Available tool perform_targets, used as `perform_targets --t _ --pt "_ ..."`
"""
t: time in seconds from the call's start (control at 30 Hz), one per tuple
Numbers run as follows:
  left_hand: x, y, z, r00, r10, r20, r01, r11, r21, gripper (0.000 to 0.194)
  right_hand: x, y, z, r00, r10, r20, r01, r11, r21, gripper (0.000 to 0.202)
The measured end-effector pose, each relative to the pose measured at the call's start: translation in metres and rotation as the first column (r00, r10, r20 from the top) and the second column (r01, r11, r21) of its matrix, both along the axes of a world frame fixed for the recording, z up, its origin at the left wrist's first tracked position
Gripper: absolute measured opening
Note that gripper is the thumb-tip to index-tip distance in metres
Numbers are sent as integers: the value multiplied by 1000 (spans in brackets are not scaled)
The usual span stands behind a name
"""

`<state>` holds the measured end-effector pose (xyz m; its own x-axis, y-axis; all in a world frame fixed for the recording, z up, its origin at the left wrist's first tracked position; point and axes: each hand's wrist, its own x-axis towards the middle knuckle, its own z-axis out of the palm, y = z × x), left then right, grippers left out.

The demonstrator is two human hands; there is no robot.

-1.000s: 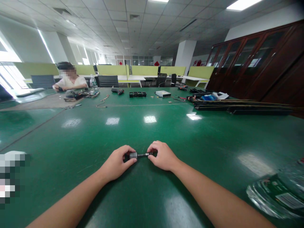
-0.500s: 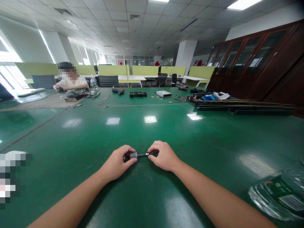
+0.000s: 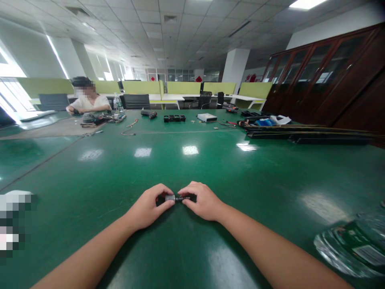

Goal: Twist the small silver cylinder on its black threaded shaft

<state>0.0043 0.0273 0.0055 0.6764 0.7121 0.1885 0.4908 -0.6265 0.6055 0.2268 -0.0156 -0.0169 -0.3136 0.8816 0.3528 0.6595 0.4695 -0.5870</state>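
Near the middle of the green table (image 3: 192, 168), my left hand (image 3: 152, 205) pinches a small grey metal cylinder (image 3: 170, 198) between thumb and fingers. A thin dark shaft (image 3: 182, 198) extends from the cylinder's right end. Close beside it on the right, my right hand (image 3: 201, 200) has its thumb and fingertips around the shaft. The tips of both hands are only a short gap apart. Fine detail of the shaft is too small to tell.
A large clear plastic bottle (image 3: 355, 247) lies at the lower right. Black fans (image 3: 175, 118), a white box (image 3: 207, 117), a drill (image 3: 149, 114) and long black rails (image 3: 300, 133) lie across the far side. A person (image 3: 87, 98) sits at the far left.
My right hand has moved left along the shaft, closer to the cylinder, so less of the shaft shows between the hands. My left hand has hardly moved.
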Motion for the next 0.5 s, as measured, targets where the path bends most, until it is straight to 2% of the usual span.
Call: perform_targets --t 0.17,0.5 --pt "0 0 0 1000 -7 -6 7 1000 3 18 0 0 0 999 35 34 -36 999 40 19" --pt "0 -1 -1 1000 -13 -18 13 1000 13 20 -1 0 -1 996 72 53 -75 996 49 20"
